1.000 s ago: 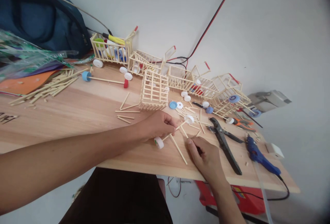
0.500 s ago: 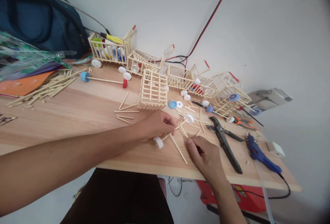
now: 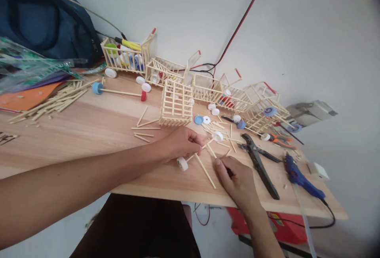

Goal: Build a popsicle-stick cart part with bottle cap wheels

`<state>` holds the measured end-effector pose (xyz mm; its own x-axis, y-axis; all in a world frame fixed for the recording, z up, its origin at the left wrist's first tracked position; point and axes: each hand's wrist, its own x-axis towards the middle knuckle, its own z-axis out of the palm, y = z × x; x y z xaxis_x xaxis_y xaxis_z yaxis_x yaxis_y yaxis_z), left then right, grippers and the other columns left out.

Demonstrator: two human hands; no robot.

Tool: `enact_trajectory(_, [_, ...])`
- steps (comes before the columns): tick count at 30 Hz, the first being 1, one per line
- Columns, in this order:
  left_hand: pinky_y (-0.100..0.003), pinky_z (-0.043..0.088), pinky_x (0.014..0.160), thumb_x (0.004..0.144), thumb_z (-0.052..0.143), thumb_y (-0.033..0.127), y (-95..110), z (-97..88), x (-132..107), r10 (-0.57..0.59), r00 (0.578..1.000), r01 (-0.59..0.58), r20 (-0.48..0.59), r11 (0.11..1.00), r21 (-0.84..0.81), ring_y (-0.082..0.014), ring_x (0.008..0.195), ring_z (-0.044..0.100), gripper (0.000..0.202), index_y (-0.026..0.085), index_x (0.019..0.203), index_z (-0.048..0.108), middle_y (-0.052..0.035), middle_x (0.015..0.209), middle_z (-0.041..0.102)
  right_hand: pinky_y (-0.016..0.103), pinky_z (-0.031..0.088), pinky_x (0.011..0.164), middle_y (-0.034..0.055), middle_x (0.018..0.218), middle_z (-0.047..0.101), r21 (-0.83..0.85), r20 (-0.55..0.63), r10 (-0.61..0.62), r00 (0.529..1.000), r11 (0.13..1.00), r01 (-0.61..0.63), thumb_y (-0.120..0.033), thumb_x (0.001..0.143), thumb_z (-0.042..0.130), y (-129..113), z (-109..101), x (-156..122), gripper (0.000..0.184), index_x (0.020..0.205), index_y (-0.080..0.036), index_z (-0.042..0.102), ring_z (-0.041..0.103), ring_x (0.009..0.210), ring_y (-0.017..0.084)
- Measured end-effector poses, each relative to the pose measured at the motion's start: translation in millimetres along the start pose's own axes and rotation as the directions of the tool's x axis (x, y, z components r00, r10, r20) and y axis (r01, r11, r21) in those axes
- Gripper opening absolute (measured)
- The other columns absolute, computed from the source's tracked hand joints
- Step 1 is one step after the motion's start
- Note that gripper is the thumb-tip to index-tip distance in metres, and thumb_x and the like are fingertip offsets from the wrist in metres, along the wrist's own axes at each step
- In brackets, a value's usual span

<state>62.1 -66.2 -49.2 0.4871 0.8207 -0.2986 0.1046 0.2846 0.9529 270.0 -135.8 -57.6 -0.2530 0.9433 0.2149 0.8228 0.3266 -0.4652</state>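
My left hand (image 3: 186, 143) is closed, its fingertips pinching a thin wooden axle stick (image 3: 208, 143). That axle carries a white bottle-cap wheel (image 3: 217, 136) at its far end and another white cap wheel (image 3: 182, 163) at its near end. One wooden stick (image 3: 205, 171) runs from near the axle toward the table's front edge. My right hand (image 3: 234, 174) pinches the lower end of a second stick (image 3: 211, 151), whose upper end meets the axle. Just beyond my left hand stands a small slatted stick basket (image 3: 177, 103).
Several stick carts (image 3: 126, 58) line the wall. Right of my hands lie a black-handled cutter (image 3: 259, 167), a blue glue gun (image 3: 303, 176) and orange-handled pliers (image 3: 282, 141). Loose sticks (image 3: 63, 97) pile at the left, near a blue bag (image 3: 44, 20). The wooden table (image 3: 74, 139) has a front edge close by.
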Motion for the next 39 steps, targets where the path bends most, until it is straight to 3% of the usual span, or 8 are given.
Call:
enact_trajectory(23, [-0.018,0.024,0.037,0.064,0.063,0.017,-0.5,-1.6,1.1,-0.011,1.000,0.011,0.016,1.000,0.003,-0.0053,0.039,0.036,0.007,0.015,0.071,0.065,0.0056,0.049,0.052,0.027,0.036,0.060,0.0013,0.065,0.056,-0.016,0.001,-0.012,1.000,1.000,0.012,-0.029,0.095,0.046,0.0,0.8,0.1,0.028,0.070,-0.020,0.052,0.051,0.063,0.015])
enact_trajectory(39, [-0.019,0.022,0.038,0.066,0.061,0.018,2.9,-2.6,-2.4,-0.009,1.000,0.008,0.022,0.999,0.046,-0.0063,0.039,0.034,0.005,0.016,0.069,0.065,0.0066,0.043,0.045,0.026,0.034,0.059,-0.0009,0.061,0.050,-0.036,-0.003,-0.005,1.000,0.999,0.005,-0.029,0.094,0.047,-0.2,1.1,0.5,0.032,0.064,-0.020,0.046,0.048,0.060,0.013])
